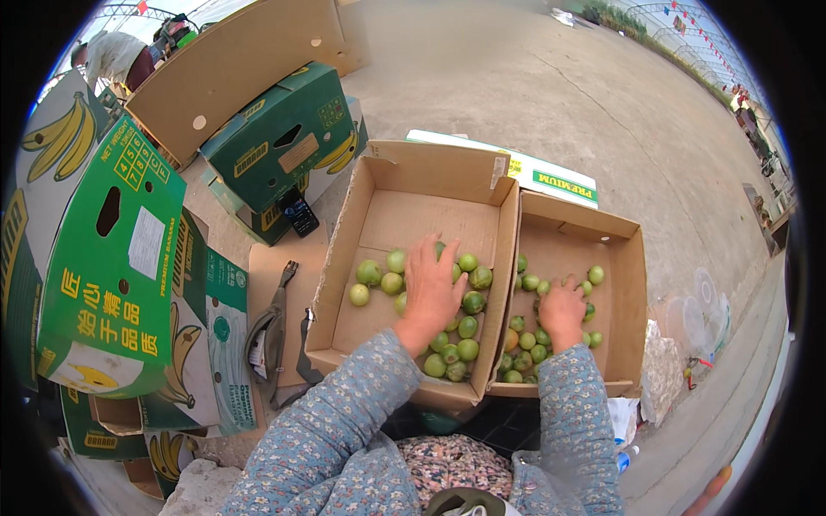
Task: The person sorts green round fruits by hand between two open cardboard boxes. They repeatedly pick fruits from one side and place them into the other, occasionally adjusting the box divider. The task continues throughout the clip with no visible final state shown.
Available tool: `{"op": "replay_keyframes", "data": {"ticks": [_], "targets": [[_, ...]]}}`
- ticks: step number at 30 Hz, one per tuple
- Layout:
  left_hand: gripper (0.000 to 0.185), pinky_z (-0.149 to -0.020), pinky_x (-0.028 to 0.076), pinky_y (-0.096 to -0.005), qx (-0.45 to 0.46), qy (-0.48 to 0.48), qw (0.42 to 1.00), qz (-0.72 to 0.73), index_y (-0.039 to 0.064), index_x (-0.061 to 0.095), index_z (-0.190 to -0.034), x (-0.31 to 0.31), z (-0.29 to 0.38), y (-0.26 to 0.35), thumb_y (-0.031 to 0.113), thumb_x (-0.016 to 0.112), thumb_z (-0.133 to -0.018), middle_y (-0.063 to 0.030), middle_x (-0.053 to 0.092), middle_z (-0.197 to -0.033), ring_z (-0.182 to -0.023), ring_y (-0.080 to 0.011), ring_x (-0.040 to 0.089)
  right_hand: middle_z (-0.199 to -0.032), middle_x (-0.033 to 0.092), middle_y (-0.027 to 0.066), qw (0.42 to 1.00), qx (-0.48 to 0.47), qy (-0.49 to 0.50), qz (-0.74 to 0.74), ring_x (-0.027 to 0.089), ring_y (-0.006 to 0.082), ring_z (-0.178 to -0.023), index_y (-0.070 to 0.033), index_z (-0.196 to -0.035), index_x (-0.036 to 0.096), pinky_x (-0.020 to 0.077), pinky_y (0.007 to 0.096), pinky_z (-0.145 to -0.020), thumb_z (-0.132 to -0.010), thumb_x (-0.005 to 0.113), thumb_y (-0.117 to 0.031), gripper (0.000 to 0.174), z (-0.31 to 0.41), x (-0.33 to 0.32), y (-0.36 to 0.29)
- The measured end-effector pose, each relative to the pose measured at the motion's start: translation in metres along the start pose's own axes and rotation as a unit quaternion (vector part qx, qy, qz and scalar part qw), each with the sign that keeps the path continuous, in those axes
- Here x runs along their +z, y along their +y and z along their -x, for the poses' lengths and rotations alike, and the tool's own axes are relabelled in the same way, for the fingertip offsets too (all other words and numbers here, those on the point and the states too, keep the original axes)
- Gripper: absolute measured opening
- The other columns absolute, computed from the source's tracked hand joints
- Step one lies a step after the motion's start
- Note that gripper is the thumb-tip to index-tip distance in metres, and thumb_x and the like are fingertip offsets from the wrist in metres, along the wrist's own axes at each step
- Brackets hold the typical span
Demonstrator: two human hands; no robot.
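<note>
Two open cardboard boxes stand side by side before me. Several green tomatoes lie in the larger left box, mostly along its right side and near end. My left hand reaches palm down over them, fingers spread, with a dark green tomato at the fingertips. Over in the smaller right box, my right hand reaches among smaller green tomatoes. One orange-tinged tomato lies near that box's left wall. Both palms hide what is beneath them, so any grip is unclear.
Printed banana cartons are stacked at left, with another green carton beyond. A black keypad device and a grey-green belt bag lie left of the boxes. Clear plastic containers and a stone block are at right.
</note>
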State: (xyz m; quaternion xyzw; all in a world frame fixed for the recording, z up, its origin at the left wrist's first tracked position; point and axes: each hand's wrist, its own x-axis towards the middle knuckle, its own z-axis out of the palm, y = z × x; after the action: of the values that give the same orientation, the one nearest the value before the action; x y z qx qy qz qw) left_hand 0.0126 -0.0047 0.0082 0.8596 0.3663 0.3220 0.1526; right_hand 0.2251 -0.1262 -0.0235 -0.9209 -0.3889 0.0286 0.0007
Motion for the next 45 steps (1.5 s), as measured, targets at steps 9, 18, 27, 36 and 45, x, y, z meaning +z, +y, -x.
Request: {"op": "replay_keyframes", "data": {"ticks": [9,18,27,36,45], "targets": [[0.058,-0.109,0.033,-0.0516,0.012,-0.039,0.998,0.057,0.005,0.053,-0.132,0.003,0.006,0.002,0.016,0.076,-0.08,-0.0225,0.041,-0.143,-0.132,-0.0406,0.038,-0.121,0.053,0.0259,0.998,-0.023,-0.023,-0.047,0.056,0.0442,-0.107,0.0,-0.114,0.059,0.0532,0.0477,-0.088,-0.078,0.067,-0.001,0.038,0.009,-0.006,0.001],[0.069,-0.098,0.043,-0.0436,0.135,-0.033,0.975,0.174,0.012,0.048,-0.143,-0.012,0.0,0.016,0.019,0.076,-0.08,-0.0137,0.056,-0.129,-0.116,-0.0338,0.054,-0.105,0.067,0.0126,0.804,-0.169,0.101,-0.562,0.065,0.0197,-0.092,0.0,-0.119,0.061,0.0516,0.0329,-0.083,-0.087,0.073,-0.014,0.037,0.029,-0.044,-0.025],[0.046,-0.09,0.044,-0.0432,0.055,0.01,0.997,0.054,0.01,0.062,-0.126,-0.008,-0.003,0.003,0.016,0.072,-0.082,-0.013,0.061,-0.115,-0.105,-0.032,0.057,-0.091,0.069,0.0158,0.969,-0.092,0.112,-0.199,0.064,0.0307,-0.092,-0.002,-0.104,0.065,0.0494,0.0444,-0.083,-0.086,0.071,-0.02,0.027,0.015,-0.028,-0.015],[0.05,-0.102,0.038,-0.0468,0.071,-0.01,0.996,0.046,0.006,0.06,-0.127,0.001,0.002,0.001,0.018,0.075,-0.08,-0.0153,0.058,-0.123,-0.116,-0.0351,0.051,-0.092,0.07,0.0142,0.983,-0.14,0.055,-0.104,0.062,0.0344,-0.092,-0.004,-0.093,0.066,0.0484,0.0462,-0.082,-0.08,0.074,-0.017,0.021,0.012,0.001,-0.023],[0.071,-0.095,0.043,-0.0431,0.142,-0.099,0.97,0.169,0.015,0.044,-0.147,-0.012,-0.001,0.022,0.017,0.074,-0.082,-0.0134,0.059,-0.114,-0.107,-0.0324,0.056,-0.085,0.068,0.0019,0.803,-0.068,0.047,-0.591,0.058,0.0087,-0.075,0.001,-0.102,0.068,0.0473,0.024,-0.068,-0.086,0.073,-0.012,0.021,0.023,-0.037,-0.035]]}}
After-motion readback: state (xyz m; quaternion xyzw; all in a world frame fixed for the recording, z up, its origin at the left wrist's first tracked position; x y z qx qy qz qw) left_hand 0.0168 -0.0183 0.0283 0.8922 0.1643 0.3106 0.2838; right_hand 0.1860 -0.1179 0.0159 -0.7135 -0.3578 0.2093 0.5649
